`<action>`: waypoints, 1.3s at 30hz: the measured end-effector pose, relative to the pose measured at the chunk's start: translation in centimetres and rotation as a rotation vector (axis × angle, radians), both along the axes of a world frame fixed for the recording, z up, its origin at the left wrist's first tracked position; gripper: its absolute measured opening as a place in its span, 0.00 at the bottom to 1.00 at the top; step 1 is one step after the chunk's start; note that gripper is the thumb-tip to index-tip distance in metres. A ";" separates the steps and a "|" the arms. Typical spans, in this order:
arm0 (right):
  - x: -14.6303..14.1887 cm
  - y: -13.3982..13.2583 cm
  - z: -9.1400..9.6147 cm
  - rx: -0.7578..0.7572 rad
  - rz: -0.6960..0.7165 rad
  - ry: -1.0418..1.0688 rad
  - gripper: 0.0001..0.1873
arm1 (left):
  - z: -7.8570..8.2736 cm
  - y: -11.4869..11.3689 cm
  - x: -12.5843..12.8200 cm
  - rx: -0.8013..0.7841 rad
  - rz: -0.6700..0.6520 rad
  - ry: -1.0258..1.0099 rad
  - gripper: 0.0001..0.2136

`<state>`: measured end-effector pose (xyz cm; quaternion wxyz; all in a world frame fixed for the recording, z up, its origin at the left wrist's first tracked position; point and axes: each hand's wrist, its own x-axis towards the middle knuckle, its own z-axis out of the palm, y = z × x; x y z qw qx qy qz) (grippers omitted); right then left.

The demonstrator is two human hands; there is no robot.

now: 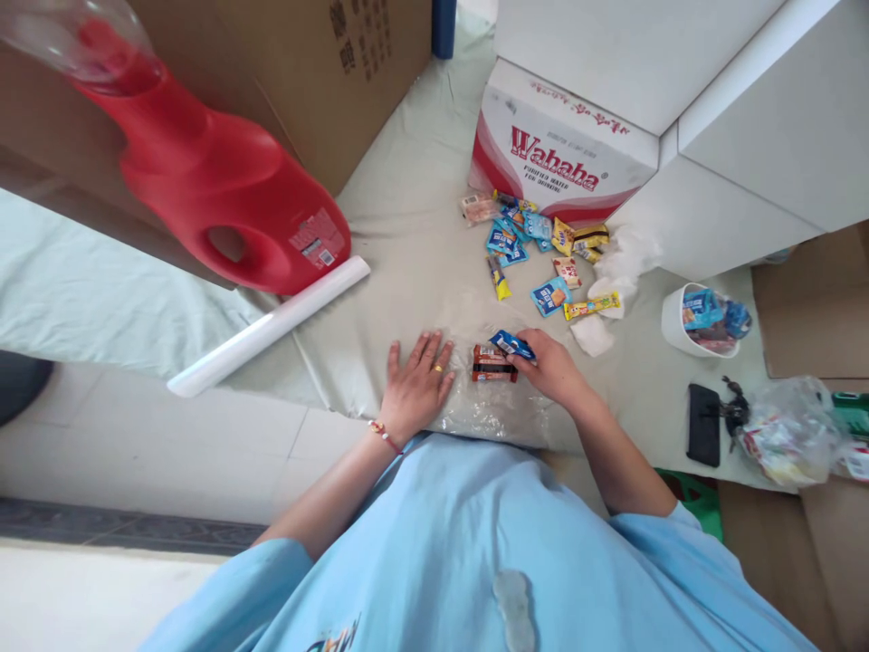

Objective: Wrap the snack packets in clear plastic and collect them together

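Note:
My left hand (415, 385) lies flat with its fingers spread, touching the left edge of a sheet of clear plastic film (489, 412) at the table's near edge. Between finger and thumb, my right hand (551, 364) grips a small blue snack packet (511, 344). Just under that packet, brown-red wrapped snack bars (493, 364) lie side by side on the film. Farther back is a loose group of small snack packets: blue ones (502, 238), a blue biscuit packet (550, 296), a yellow stick packet (591, 305) and a pink-wrapped one (479, 208).
A white roll (268, 326) lies left beside a big red bottle (231, 181). A Wahaha carton (560, 149) stands behind the snacks. Crumpled white tissue (621, 263) is near them. To the right are a white cup (679, 321) of packets, a black phone (703, 425) and a plastic bag (787, 430).

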<state>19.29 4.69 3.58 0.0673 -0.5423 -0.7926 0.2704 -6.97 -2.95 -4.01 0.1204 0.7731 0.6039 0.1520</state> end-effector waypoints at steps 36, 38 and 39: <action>-2.8 -2.0 -3.5 0.195 0.196 -0.120 0.30 | -0.3 -1.3 -0.1 -0.024 0.056 -0.071 0.31; -2.3 -2.3 -3.3 0.208 0.177 -0.058 0.34 | -0.1 -1.5 -1.0 -0.036 0.018 -0.096 0.31; -1.6 -2.7 -3.1 0.223 0.164 -0.005 0.35 | 0.0 -1.6 -1.6 -0.040 -0.018 -0.111 0.32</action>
